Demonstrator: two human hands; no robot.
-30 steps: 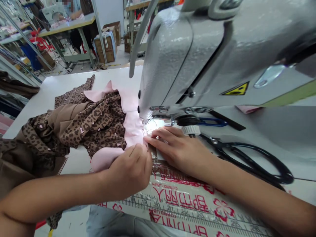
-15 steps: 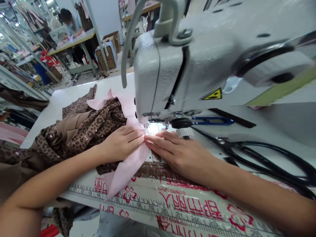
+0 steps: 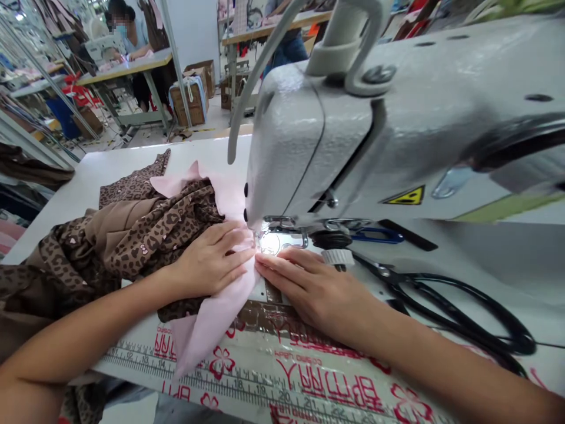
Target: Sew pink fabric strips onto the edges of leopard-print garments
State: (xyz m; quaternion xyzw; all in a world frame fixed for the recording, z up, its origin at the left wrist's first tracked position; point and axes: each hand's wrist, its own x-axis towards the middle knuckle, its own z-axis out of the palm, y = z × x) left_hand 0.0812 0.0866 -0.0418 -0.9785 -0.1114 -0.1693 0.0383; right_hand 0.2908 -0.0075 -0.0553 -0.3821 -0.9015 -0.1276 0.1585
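The left hand (image 3: 209, 259) and right hand (image 3: 313, 288) lie flat, fingers together and unclamped, on pink trim (image 3: 207, 333) at the presser foot (image 3: 285, 234); leopard-print fabric (image 3: 150, 235) bunches at 10 o'clock.

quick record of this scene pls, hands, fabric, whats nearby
left hand: flat on the pink fabric, against the leopard-print fabric
right hand: flat on the machine bed, fingertips touching the pink fabric
machine: sewing machine, presser foot just beyond the fingertips
nearby: black-handled shears, blue-handled snips, printed ruler tape along the table edge
background: co-worker at a far table
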